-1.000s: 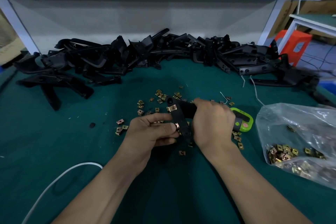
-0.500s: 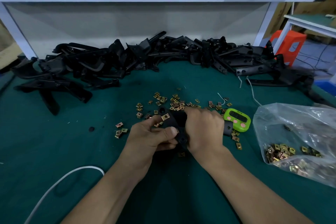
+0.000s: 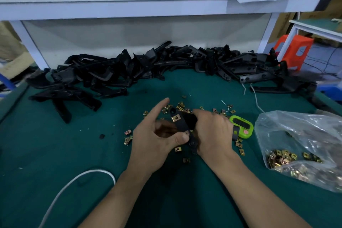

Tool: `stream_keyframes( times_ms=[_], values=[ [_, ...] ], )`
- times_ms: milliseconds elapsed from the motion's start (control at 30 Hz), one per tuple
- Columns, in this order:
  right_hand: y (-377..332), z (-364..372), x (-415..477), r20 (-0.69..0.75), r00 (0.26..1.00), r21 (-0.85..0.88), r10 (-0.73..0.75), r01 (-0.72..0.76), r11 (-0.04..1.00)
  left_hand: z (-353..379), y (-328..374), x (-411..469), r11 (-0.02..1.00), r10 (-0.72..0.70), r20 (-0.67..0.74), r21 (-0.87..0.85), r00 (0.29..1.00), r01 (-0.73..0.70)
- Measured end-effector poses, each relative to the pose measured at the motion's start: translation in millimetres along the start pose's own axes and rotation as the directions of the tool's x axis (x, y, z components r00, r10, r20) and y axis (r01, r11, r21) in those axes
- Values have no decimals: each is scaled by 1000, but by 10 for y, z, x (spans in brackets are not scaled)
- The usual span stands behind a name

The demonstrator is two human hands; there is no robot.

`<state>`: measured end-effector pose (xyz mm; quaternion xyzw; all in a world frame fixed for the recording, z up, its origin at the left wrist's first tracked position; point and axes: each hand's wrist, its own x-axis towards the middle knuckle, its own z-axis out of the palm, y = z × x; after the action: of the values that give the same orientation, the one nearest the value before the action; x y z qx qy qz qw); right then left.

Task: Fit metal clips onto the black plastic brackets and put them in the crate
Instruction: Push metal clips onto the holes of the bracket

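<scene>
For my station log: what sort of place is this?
Probably a factory assembly bench: heaped black plastic brackets, loose metal clips on the green mat, a plastic bag of clips.

The right hand (image 3: 212,131) hides the middle of the black plastic bracket (image 3: 182,126) and a corner of the lime-green timer (image 3: 241,126). The clear plastic clip bag (image 3: 299,146) runs off the right edge, the white cable (image 3: 96,170) off the near edge.

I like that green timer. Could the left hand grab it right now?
Probably not straight away: the left hand holds the black bracket, and the right hand sits between it and the green timer.
</scene>
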<state>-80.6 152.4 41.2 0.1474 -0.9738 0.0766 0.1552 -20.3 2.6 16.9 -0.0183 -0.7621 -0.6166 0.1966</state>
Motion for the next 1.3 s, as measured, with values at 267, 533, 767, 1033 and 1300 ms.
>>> stream_keyframes(
  times_ms=[267, 533, 767, 1033, 1300],
  values=[
    [210, -814, -5, 38, 998, 139, 45, -50, 989, 207, 710, 314, 854, -196, 113, -469, 974, 227],
    [1559, -1667, -639, 391, 918, 572, 60, -294, 766, 1330, 1299, 478, 898, -197, 155, -366, 968, 242],
    [2388, -1512, -1723, 298, 749, 801, 592, -534, 272, 2945, 1505, -113, 995, -37, 377, -77, 926, 70],
    [2784, -1379, -2155, 426, 416, 849, 803, -491, -195, 3944, 1523, -321, 982, -49, 700, 162, 712, -91],
    [4007, -1657, -773, 401, 248, 832, 882, -502, -237, 3762, 2007, 189, 952, 114, 600, 161, 792, -259]
  ],
)
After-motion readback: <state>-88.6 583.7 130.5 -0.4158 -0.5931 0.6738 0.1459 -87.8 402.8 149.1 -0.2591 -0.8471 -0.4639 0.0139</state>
